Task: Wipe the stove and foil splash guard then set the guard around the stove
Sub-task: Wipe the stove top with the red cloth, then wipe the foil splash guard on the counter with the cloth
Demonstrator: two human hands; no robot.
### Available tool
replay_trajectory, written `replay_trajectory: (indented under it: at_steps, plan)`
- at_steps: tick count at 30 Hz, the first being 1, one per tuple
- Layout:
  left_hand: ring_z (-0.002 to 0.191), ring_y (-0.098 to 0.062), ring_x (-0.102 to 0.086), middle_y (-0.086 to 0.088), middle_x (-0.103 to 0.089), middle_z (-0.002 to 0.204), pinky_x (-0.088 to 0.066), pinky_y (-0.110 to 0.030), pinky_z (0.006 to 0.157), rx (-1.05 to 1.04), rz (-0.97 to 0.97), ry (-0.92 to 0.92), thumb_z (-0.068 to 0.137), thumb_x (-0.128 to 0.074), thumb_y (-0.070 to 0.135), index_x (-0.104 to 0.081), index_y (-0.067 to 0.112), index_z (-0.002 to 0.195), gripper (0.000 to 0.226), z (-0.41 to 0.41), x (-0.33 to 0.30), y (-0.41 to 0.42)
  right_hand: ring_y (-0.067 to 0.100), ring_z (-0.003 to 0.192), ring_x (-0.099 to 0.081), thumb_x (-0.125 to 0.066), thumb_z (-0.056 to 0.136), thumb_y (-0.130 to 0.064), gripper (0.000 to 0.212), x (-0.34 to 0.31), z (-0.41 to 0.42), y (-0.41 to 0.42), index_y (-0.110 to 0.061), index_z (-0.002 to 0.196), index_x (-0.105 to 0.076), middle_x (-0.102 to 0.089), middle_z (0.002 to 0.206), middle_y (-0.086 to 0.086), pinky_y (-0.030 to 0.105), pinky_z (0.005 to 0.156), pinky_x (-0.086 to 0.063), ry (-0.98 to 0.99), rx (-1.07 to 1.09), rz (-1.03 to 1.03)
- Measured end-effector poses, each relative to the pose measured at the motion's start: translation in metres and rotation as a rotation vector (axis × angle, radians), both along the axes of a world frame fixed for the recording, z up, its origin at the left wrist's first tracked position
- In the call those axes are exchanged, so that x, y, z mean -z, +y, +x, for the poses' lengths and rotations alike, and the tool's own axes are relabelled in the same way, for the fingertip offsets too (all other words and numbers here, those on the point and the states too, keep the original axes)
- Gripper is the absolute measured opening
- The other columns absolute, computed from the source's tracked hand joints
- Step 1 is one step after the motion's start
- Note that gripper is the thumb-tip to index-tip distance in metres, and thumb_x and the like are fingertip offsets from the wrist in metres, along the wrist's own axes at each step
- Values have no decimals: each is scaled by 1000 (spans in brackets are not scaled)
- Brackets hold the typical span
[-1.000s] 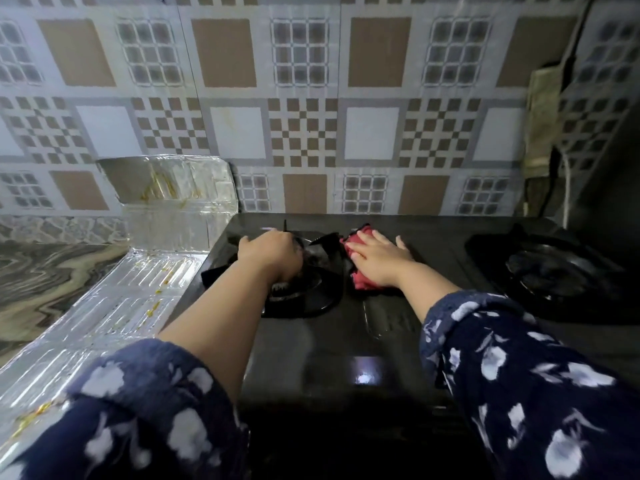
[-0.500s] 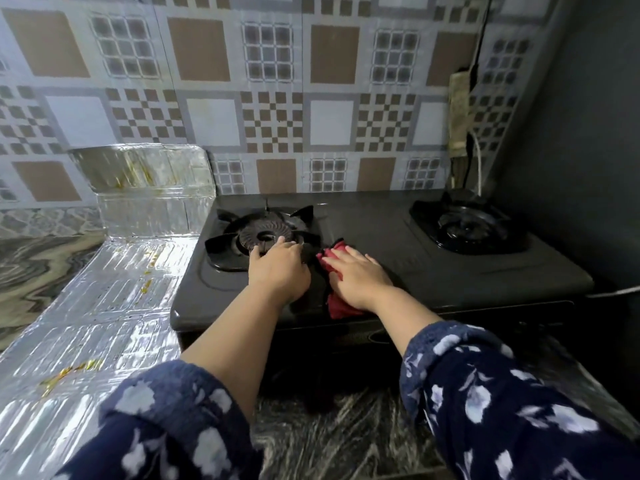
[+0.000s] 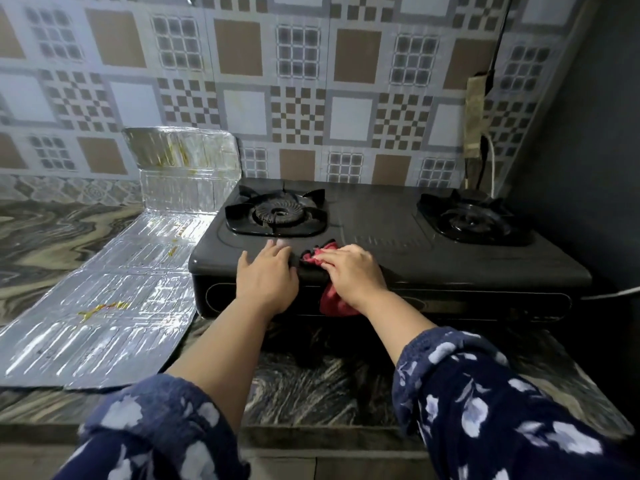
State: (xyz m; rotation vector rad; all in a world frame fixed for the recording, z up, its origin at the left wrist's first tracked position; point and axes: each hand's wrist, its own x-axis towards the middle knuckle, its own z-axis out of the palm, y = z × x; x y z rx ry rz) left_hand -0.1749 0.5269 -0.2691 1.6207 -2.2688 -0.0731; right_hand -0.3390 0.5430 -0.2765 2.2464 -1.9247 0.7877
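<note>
A black two-burner stove (image 3: 433, 251) stands on the marbled counter. My right hand (image 3: 349, 275) presses a red cloth (image 3: 332, 299) over the stove's front edge; part of the cloth hangs down the front panel. My left hand (image 3: 266, 275) rests flat on the front edge just left of the cloth, fingers spread, holding nothing. The foil splash guard (image 3: 114, 299) lies unfolded on the counter left of the stove, its far panel standing against the tiled wall. Yellow stains mark the foil.
The left burner (image 3: 277, 213) and right burner (image 3: 471, 216) sit on the stove top. A dark wall (image 3: 588, 168) closes the right side. A cable and a socket strip (image 3: 476, 126) hang in the back right corner. The counter's front edge (image 3: 311, 434) runs below my arms.
Both hands have drawn back from the left burner toward the stove's front edge, dragging the red cloth along. The cloth now drapes over the front panel. The view has pulled back.
</note>
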Motion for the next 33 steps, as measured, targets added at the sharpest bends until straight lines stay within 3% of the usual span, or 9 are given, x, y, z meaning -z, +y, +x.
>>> replay_trajectory:
  at_steps: [4, 7, 12, 20, 23, 26, 33]
  plan:
    - [147, -11, -12, 5, -27, 156, -8, -49, 118, -104, -90, 21, 94, -38, 27, -30, 17, 146, 54, 20, 11, 27, 23, 109, -53, -46, 96, -34, 31, -4, 20, 13, -38, 123, -61, -65, 112, 6, 29, 93, -40, 46, -96, 85]
    - [147, -11, -14, 4, -27, 156, -9, -49, 118, -188, -113, 19, 94, -38, 26, -30, 16, 147, 54, 43, 20, 55, 28, 110, -57, -46, 97, -33, 32, 4, 44, 21, -35, 126, -60, -66, 114, 12, 33, 94, -44, -20, -187, 59]
    - [147, -14, -13, 1, -26, 157, -9, -52, 117, -331, 9, -45, 96, -38, 29, -30, 15, 146, 53, 96, 33, 108, 28, 123, -53, -46, 97, -35, 35, 19, 85, 39, -30, 129, -58, -63, 129, 3, 36, 101, -42, -100, -295, 119]
    - [146, -14, -15, 0, -28, 155, -16, -50, 115, -501, 158, -94, 95, -34, 28, -29, 14, 145, 52, 172, 52, 161, 34, 116, -56, -44, 96, -39, 35, 29, 160, 55, -34, 129, -56, -65, 121, 14, 38, 91, -44, -101, -405, 175]
    - [146, -15, -16, 0, -27, 155, -10, -53, 115, -543, 213, -58, 95, -35, 29, -28, 15, 145, 52, 202, 60, 164, 35, 115, -55, -44, 97, -36, 35, 32, 190, 57, -33, 130, -56, -65, 119, 15, 38, 90, -42, -74, -448, 193]
    - [143, -16, -23, -2, -31, 152, -13, -52, 115, -555, 235, -24, 94, -37, 28, -32, 16, 142, 50, 232, 66, 158, 31, 118, -55, -44, 98, -35, 35, 40, 221, 48, -31, 131, -56, -64, 127, 8, 38, 93, -43, -45, -480, 202]
    - [133, -24, -41, -5, -40, 146, -24, -51, 112, -551, 307, 43, 91, -39, 25, -39, 16, 136, 46, 320, 87, 94, 32, 116, -55, -43, 99, -36, 37, 41, 305, -15, -30, 135, -52, -63, 128, 9, 35, 91, -41, 78, -483, 210]
